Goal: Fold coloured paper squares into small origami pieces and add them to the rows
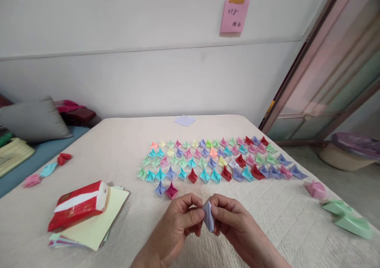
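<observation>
- Between the fingers (pixel 194 217) of the left hand (pixel 181 219) and right hand (pixel 231 213), pinched from both sides: a lavender folded paper (pixel 208 217).
- Probably light, thin and easily creased; best held gently by its edges.
- Beyond, rows of paper shapes (pixel 211 163) on the table (pixel 124 141).

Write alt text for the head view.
A person's left grip and right grip pinch a folded lilac paper over a pale cloth, with rows of small, colourful paper boats beyond. A red packet lies on a paper stack at left.
</observation>
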A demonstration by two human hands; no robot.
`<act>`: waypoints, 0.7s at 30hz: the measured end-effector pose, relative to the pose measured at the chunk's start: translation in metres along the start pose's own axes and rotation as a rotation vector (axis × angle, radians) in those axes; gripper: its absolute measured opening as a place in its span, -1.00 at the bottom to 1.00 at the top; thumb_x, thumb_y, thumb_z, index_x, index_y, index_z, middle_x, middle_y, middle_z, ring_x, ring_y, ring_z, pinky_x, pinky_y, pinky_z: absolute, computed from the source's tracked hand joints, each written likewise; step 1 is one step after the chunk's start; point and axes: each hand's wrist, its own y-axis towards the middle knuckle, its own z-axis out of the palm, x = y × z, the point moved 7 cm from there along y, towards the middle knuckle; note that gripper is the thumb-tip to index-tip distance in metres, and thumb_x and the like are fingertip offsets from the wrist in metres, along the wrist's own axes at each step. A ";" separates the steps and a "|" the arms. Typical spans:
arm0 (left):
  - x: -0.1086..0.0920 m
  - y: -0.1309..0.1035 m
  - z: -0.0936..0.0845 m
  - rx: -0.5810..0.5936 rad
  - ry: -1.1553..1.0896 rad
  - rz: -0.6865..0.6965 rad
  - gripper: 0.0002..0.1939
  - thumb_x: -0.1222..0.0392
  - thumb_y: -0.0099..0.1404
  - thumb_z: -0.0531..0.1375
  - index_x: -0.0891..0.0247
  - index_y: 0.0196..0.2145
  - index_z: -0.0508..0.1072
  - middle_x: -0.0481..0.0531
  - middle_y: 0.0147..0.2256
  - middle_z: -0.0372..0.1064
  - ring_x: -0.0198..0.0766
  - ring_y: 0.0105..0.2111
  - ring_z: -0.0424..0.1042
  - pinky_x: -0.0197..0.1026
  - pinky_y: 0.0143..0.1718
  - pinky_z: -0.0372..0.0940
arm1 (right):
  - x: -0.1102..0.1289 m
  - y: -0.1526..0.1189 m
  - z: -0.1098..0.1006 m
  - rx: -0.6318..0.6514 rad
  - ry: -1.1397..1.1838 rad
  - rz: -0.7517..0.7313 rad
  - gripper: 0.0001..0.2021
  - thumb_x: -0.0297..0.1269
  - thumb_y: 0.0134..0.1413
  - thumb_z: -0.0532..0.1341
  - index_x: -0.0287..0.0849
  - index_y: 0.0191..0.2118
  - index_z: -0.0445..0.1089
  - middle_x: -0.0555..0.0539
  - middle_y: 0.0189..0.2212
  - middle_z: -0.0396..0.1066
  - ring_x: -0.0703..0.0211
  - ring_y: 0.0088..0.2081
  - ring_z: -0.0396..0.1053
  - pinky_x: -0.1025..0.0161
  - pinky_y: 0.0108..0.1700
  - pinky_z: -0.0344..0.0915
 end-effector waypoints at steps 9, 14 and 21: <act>-0.004 0.002 0.002 -0.035 0.071 0.047 -0.84 0.24 0.21 0.26 0.31 -0.50 0.42 0.00 -0.45 0.38 -0.22 -0.41 0.42 -0.18 -0.31 0.21 | 0.004 0.004 -0.001 -0.033 -0.140 -0.072 -0.90 -0.37 -0.08 0.31 -0.19 -0.53 0.40 0.06 -0.59 0.32 0.27 -0.52 0.17 0.29 -0.43 0.06; -0.004 0.003 0.000 -0.098 0.141 0.081 -0.88 0.29 0.15 0.27 0.30 -0.51 0.42 -0.05 -0.49 0.35 -0.27 -0.44 0.36 -0.20 -0.33 0.21 | 0.008 0.005 -0.002 -0.107 -0.207 -0.146 -0.88 -0.43 -0.15 0.27 -0.17 -0.59 0.33 0.02 -0.43 0.35 0.27 -0.47 0.20 0.29 -0.43 0.10; 0.000 0.002 -0.002 -0.171 0.214 0.021 -0.90 0.30 0.12 0.27 0.27 -0.49 0.39 -0.04 -0.48 0.42 -0.28 -0.42 0.40 -0.24 -0.35 0.25 | 0.000 0.005 -0.009 -0.156 -0.152 -0.103 -0.90 -0.48 -0.21 0.28 -0.17 -0.54 0.36 -0.04 -0.26 0.41 0.25 -0.44 0.24 0.26 -0.37 0.18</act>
